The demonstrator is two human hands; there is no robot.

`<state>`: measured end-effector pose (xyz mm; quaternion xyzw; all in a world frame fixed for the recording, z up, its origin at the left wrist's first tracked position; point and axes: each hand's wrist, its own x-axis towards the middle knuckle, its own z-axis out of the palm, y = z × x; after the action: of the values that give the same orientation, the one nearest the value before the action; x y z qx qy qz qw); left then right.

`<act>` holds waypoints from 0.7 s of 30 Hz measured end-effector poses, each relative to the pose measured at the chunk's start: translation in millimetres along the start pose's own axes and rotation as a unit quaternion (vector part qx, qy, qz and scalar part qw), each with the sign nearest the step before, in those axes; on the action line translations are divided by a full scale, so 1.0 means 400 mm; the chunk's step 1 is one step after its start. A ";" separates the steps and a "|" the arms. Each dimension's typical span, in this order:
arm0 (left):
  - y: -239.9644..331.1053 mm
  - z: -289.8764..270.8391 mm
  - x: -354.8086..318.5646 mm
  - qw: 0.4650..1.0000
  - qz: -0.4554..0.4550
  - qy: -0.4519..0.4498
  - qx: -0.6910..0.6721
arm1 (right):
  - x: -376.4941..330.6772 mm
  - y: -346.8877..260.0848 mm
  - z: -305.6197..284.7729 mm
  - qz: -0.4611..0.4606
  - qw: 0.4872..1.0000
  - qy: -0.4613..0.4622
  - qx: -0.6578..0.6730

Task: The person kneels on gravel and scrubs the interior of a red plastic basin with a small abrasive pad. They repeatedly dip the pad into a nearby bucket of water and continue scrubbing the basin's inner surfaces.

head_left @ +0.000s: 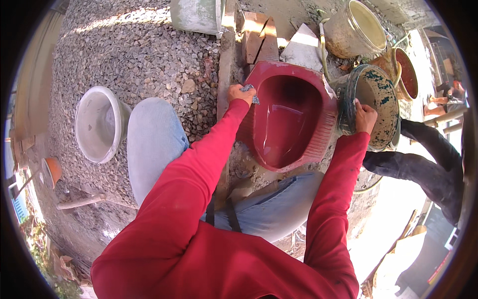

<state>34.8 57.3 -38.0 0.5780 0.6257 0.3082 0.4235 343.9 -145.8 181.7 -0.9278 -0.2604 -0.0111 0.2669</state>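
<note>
A dark red squat toilet pan (pixel 326 144) sits in front of me, its hollow bowl facing up and ribbed along the right side. My left hand (pixel 240 93) is at the pan's upper left rim, closed around a crumpled grey-blue rag (pixel 254 98); whether it is cloth or a scouring pad is unclear. On the right, a green bucket (pixel 344 102) with a flaking, splattered inside leans toward the pan. My right hand (pixel 366 118) grips the bucket's near rim, fingers closed over the edge. What lies deep in the bucket is hard to make out.
Gravel (pixel 134 55) spreads on the left, with a whitish basin (pixel 94 124) beside my knee. Wooden blocks (pixel 261 40) and a pale slab (pixel 302 47) lie behind the pan. More buckets (pixel 343 35) stand far right. Another person's dark-clad legs (pixel 423 157) reach in at right.
</note>
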 end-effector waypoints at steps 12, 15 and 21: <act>0.098 -0.018 -0.035 0.996 -0.049 -0.008 0.075 | -0.003 0.005 -0.014 -0.021 1.000 -0.012 -0.012; 0.122 -0.035 -0.035 0.998 -0.046 0.030 0.019 | 0.032 0.034 0.000 0.005 0.999 -0.043 0.028; 0.073 -0.097 -0.187 0.986 -0.078 0.035 0.144 | 0.086 0.106 0.009 0.093 0.966 -0.199 0.137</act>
<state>11.8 -8.3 18.1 0.5715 0.7212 0.2004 0.3363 393.7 -158.2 163.2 -0.8862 -0.2195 0.2345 0.3338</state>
